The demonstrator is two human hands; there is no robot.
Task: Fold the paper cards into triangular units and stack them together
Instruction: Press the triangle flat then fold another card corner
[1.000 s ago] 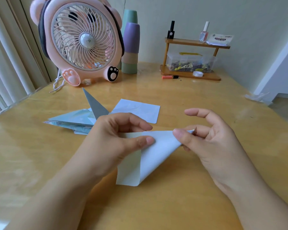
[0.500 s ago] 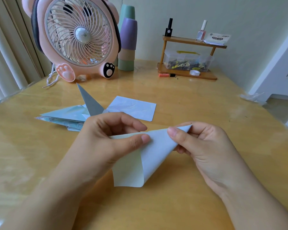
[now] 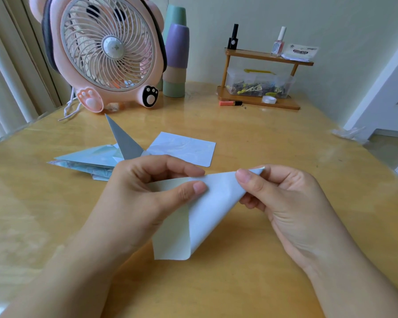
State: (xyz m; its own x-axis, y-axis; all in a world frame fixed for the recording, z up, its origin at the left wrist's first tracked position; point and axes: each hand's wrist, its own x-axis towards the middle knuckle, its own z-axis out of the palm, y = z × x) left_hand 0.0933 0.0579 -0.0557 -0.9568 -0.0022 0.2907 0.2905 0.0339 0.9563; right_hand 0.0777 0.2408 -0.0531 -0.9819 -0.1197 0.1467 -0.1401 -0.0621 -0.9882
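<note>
Paper card [image 3: 207, 203], pale blue, is held just above the wooden counter [image 3: 251, 143] at the centre of the frame, half folded on the diagonal with its lower corner curling. The left hand [image 3: 133, 193] pinches its left part between thumb and forefinger. The right hand [image 3: 283, 196] pinches the raised right corner; a second ago this hand's fingers were spread, and they have since closed on the card. At middle left, behind the left hand, lie folded triangular units [image 3: 90, 157], one point sticking up, beside a flat card [image 3: 184, 148]. At upper left stands a pink fan [image 3: 106, 49], then stacked cups [image 3: 176, 60], and at upper right a small wooden shelf [image 3: 262, 58] against the pale wall.
</note>
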